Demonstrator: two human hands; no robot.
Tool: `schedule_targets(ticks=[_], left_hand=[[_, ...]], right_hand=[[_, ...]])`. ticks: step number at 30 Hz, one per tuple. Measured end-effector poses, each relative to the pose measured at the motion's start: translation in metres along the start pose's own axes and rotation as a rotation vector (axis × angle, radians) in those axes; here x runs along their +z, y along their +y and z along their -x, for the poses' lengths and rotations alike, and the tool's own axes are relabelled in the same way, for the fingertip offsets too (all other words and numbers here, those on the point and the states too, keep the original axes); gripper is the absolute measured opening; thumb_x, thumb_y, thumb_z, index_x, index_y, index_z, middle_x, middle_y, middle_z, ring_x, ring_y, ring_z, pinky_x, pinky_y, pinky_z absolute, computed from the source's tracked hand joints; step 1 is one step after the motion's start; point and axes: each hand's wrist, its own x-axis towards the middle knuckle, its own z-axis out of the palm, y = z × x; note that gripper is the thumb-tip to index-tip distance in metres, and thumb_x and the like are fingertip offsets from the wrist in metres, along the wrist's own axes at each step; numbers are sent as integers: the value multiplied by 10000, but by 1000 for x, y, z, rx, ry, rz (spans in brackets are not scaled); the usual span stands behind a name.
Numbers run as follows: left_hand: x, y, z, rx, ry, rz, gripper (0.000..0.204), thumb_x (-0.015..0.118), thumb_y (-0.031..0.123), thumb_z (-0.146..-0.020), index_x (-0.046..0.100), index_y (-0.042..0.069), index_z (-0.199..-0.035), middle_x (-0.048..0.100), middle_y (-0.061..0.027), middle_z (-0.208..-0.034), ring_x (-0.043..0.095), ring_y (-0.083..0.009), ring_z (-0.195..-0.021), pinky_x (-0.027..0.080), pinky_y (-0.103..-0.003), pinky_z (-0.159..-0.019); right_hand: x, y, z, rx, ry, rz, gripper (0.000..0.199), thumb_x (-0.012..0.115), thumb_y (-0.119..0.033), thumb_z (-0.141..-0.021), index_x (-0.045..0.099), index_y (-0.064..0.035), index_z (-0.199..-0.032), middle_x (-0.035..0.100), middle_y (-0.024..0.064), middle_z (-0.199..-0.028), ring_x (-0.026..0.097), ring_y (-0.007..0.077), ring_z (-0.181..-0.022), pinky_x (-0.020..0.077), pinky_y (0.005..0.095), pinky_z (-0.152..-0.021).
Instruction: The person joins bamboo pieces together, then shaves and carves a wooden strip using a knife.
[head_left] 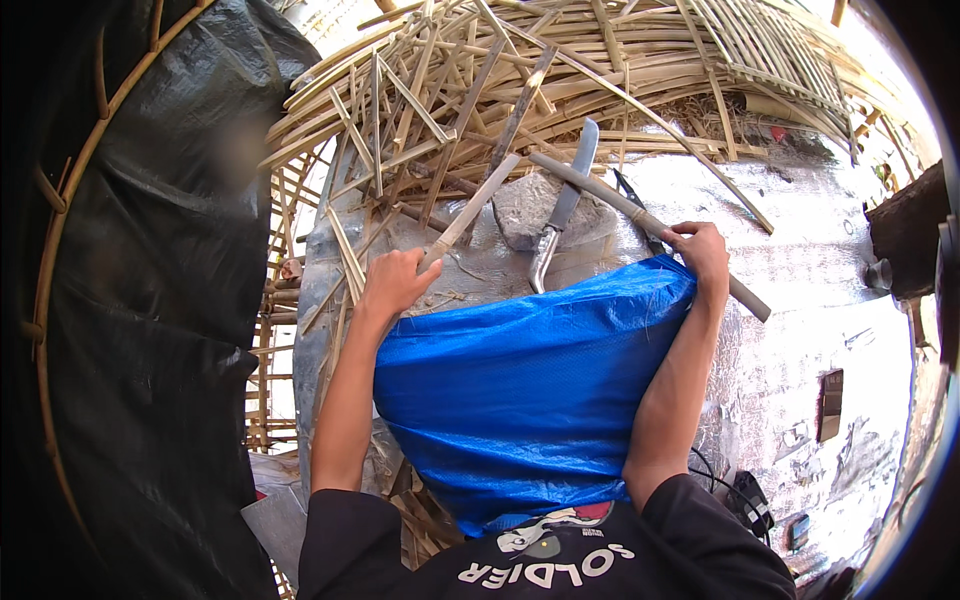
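My left hand (395, 283) is closed round the lower end of a pale brown bamboo piece (474, 208), which slants up and to the right. In my right hand (703, 258) is a longer, greyish bamboo stick (605, 193), its lower end sticking out past the hand. Between them a machete (568, 205) with a curved, shiny metal handle leans on a grey stone (522, 210). The bamboo stick crosses over the machete's blade. A blue tarp (520, 390) covers my lap, its far right corner beside my right hand.
A big heap of split bamboo strips (450, 80) lies beyond the stone. Black plastic sheeting (160, 300) hangs at the left. Silvery sheet (780, 390) covers the ground to the right, with a dark phone-like object (830, 405) on it. A dark pointed tool (630, 195) lies by the stone.
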Motion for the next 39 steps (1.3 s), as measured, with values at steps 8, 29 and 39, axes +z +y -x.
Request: schedule_targets(ticks=[8,29,39], left_hand=[[2,-1,-54,-7,-29,13,526,584,517,-892,620,10,-758,635,-262,-698,661,-452,-753,512,-525,-698],[91,-57,-72,257,-153,-113,521,438,490,-987,608,29,-812,640,-212,-682,653,-413,-719,510,-519,-688],[102,-67,-56,257,-161,-134,580,390,497,-1007,625,17,-785,661,-197,-703,671,-399,-730,523,-511,-688]], right_hand=[[10,-5,-6,1,30,-97,366,757,-402,-820,766,-166,-1101,750,145,-945,711,297,-938,447,435,-989],[53,-7,-23,-42,-153,-25,517,828,-350,-796,713,-10,-1168,739,185,-982,704,234,-912,515,338,-879],[99,-114,20,-286,51,-51,360,748,-226,-812,711,-3,-1093,733,204,-939,723,335,-830,554,392,-803]])
